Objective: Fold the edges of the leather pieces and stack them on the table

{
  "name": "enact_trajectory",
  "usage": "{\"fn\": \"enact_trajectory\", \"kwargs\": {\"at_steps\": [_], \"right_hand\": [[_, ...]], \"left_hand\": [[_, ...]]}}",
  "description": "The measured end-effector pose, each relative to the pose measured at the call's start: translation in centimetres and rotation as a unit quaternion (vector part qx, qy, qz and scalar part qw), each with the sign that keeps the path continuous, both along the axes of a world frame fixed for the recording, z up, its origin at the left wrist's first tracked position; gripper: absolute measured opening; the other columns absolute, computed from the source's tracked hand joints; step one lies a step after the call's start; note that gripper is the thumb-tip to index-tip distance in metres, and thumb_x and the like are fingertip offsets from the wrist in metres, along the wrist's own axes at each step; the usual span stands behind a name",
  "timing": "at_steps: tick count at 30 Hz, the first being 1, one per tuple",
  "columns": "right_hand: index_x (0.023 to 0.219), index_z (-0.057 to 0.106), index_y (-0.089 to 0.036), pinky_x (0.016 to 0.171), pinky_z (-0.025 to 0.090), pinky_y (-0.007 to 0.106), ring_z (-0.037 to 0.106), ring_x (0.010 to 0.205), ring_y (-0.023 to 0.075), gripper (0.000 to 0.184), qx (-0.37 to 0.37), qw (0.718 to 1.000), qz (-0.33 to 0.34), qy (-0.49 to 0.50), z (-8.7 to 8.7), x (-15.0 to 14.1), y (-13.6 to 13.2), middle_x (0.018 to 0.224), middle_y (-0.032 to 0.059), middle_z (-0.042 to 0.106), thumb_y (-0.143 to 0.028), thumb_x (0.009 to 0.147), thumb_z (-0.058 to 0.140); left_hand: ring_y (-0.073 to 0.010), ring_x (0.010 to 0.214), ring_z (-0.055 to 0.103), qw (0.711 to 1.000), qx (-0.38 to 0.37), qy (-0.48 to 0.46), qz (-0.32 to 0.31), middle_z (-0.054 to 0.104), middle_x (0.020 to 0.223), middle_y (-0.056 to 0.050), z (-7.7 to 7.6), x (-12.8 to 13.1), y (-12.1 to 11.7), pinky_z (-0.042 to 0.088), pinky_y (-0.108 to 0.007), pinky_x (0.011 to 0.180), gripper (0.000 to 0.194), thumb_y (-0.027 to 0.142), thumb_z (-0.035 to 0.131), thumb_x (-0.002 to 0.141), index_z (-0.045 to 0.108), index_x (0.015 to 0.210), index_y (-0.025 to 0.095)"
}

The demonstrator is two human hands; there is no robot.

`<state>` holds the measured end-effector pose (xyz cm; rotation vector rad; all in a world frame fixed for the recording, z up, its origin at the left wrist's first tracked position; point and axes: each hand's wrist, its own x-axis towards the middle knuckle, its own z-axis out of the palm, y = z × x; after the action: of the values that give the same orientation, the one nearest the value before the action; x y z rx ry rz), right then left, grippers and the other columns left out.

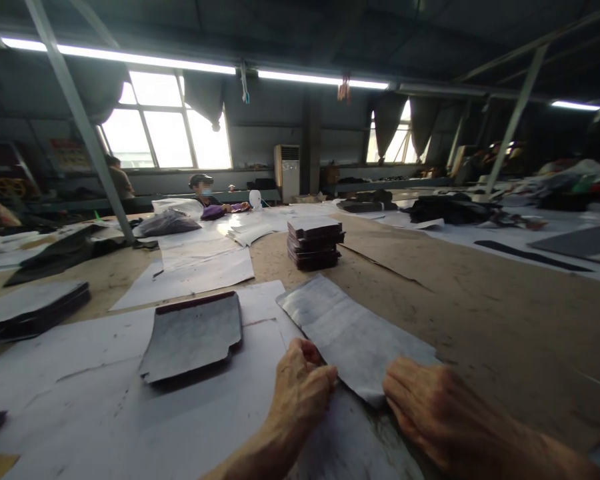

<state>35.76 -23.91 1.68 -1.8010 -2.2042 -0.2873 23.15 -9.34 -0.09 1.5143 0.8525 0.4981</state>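
Note:
In front of me a grey fabric panel [355, 327] lies slantwise on the table, its far corner reaching away to the left. My left hand [305, 383] is closed in a pinch at the panel's near left edge. Fingers of my right hand [425, 407] are bent together over the near right corner; their tips are hidden. To the left, a stack of grey panels [195, 337] with dark edges and a notched corner rests on white paper [100, 393]. Beyond the held panel stands a taller stack of dark-edged pieces [315, 243].
Another stack of panels [30, 307] sits at the far left. Dark cloth [445, 210] lies toward the back right, and a plastic bag [167, 223] at the back left. A person [205, 193] wearing a mask is across the table [505, 313]. A metal post [80, 120] rises at left.

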Motion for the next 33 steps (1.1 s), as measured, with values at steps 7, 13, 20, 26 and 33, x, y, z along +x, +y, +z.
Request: {"fn": "enact_trajectory", "kwargs": {"at_steps": [7,13,20,26,33], "right_hand": [[0.079,0.049,-0.017,0.059,0.03,0.027,0.045,0.069,0.0157,0.023,-0.053,0.997,-0.02,0.052,-1.2,-1.9,-3.1,0.079,0.0028,0.047,-0.004,0.085,0.03],[0.09,0.052,-0.016,0.068,0.035,0.026,0.048,0.08,0.0171,0.033,-0.012,0.997,-0.046,0.056,-0.4,-2.9,-3.1,0.088,0.0046,0.051,-0.001,0.066,0.035],[0.082,0.054,-0.014,0.065,0.032,0.03,0.047,0.071,0.0191,0.007,0.041,0.993,-0.095,0.05,-1.0,-4.0,-1.4,0.077,0.0041,0.052,-0.016,0.076,0.051],[0.069,0.055,-0.015,0.06,0.029,0.027,0.045,0.065,0.0153,0.031,0.028,0.985,-0.117,0.123,-1.3,-4.1,0.0,0.069,0.003,0.05,-0.016,0.089,0.031],[0.059,0.057,-0.014,0.049,0.027,0.02,0.042,0.053,0.0099,0.02,-0.132,0.839,-0.326,0.416,0.6,-3.0,1.0,0.054,-0.0018,0.047,-0.014,0.075,0.045]], "left_hand": [[-0.0089,0.058,0.055,0.995,0.018,-0.043,-0.089,0.056,0.098,-0.006,-0.4,-3.7,-1.6,0.044,-0.017,0.048,0.038,0.013,0.055,0.064,0.048,0.101,0.013],[-0.0108,0.063,0.053,0.989,-0.024,-0.086,-0.12,0.05,0.108,-0.009,-1.3,-4.1,-1.0,0.047,-0.021,0.048,0.053,0.02,0.058,0.064,0.041,0.114,0.013],[-0.0072,0.061,0.052,0.986,0.008,-0.119,-0.117,0.048,0.112,-0.007,-1.2,-4.3,-0.8,0.043,-0.019,0.051,0.049,0.018,0.058,0.065,0.04,0.11,0.016],[-0.0119,0.06,0.052,0.993,0.033,-0.069,-0.095,0.056,0.089,-0.004,-1.1,-4.5,-0.4,0.042,-0.021,0.049,0.044,0.023,0.056,0.066,0.042,0.107,0.016],[-0.0162,0.09,0.055,0.872,0.437,-0.076,-0.205,0.05,0.111,-0.007,-1.0,-5.6,-1.3,0.049,-0.029,0.078,0.035,0.01,0.04,0.079,0.047,0.112,0.018]]}}
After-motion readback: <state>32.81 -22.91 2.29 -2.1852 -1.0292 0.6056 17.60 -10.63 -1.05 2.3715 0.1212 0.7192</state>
